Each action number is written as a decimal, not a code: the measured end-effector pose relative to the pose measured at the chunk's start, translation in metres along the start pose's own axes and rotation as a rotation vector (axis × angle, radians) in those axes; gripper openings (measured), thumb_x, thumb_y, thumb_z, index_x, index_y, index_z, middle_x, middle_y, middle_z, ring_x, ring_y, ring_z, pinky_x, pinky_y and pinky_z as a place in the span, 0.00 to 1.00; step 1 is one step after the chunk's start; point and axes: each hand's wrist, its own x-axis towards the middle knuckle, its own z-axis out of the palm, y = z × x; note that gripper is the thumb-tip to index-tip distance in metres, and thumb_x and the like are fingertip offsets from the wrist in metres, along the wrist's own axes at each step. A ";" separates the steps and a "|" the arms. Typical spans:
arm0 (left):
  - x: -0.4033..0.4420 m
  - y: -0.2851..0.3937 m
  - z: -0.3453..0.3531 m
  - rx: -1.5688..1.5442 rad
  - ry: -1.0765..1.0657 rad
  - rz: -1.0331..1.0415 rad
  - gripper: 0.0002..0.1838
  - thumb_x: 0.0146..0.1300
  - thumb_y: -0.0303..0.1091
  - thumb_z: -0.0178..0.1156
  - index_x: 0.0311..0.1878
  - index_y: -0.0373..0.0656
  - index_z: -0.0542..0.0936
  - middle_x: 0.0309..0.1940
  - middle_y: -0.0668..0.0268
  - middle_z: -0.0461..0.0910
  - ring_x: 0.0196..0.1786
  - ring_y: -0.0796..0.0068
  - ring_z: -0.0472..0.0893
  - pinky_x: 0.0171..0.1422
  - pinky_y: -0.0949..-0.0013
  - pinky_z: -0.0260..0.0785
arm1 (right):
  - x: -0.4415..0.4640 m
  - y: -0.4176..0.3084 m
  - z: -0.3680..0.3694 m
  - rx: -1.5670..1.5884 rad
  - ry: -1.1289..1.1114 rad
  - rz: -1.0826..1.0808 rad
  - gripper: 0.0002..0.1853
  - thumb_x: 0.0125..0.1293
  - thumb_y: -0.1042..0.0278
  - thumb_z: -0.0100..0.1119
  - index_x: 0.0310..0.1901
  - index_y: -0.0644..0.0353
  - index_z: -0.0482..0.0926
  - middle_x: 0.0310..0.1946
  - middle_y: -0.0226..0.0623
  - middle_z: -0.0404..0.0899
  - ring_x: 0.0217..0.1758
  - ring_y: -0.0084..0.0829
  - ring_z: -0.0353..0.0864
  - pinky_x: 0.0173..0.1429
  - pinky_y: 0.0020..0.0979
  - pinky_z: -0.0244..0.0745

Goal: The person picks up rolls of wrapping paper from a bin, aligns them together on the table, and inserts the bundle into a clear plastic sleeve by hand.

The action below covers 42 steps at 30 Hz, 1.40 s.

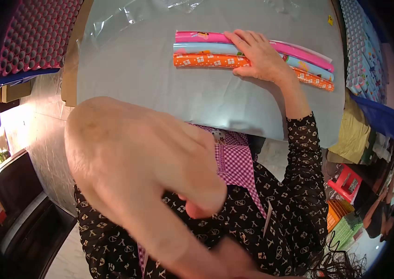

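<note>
Three rolls of wrapping paper lie side by side on the grey table: a pink roll [190, 36], a light blue roll [190, 48] and an orange roll with white gift prints [192, 60]. My right hand [264, 58] spans all three near their middle, fingertips over the pink roll's far edge and thumb at the orange roll's near edge. Close to the camera, my left hand [145, 144] looms large and blurred, away from the rolls. Its fingers bend downward and are partly hidden, so their grip is unclear.
The grey table [127, 69] carries clear plastic film [127, 16] at its far side. Stacked pink rolls [39, 42] stand at left and stacked blue rolls [362, 51] at right. A red stool [345, 183] and an orange basket [337, 213] are on the right.
</note>
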 end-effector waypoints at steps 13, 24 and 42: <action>-0.141 -0.120 -0.030 1.213 0.850 -0.706 0.33 0.51 0.41 0.75 0.59 0.41 0.75 0.58 0.56 0.75 0.59 0.55 0.75 0.62 0.59 0.70 | 0.001 -0.001 -0.003 0.001 0.023 -0.042 0.47 0.48 0.58 0.70 0.72 0.53 0.62 0.67 0.42 0.65 0.67 0.46 0.65 0.72 0.44 0.63; -0.145 -0.139 0.001 1.304 0.734 -0.723 0.28 0.54 0.43 0.73 0.56 0.44 0.77 0.49 0.61 0.77 0.51 0.58 0.75 0.59 0.58 0.67 | 0.000 -0.002 -0.002 0.001 0.028 -0.031 0.48 0.49 0.58 0.69 0.74 0.51 0.60 0.67 0.43 0.65 0.68 0.47 0.65 0.72 0.45 0.64; -0.131 -0.133 0.006 1.438 0.612 -0.765 0.22 0.60 0.38 0.66 0.57 0.41 0.77 0.43 0.61 0.78 0.48 0.60 0.77 0.56 0.59 0.67 | 0.005 -0.005 -0.012 0.013 -0.055 -0.015 0.53 0.47 0.58 0.72 0.75 0.53 0.55 0.67 0.44 0.66 0.69 0.45 0.65 0.75 0.42 0.61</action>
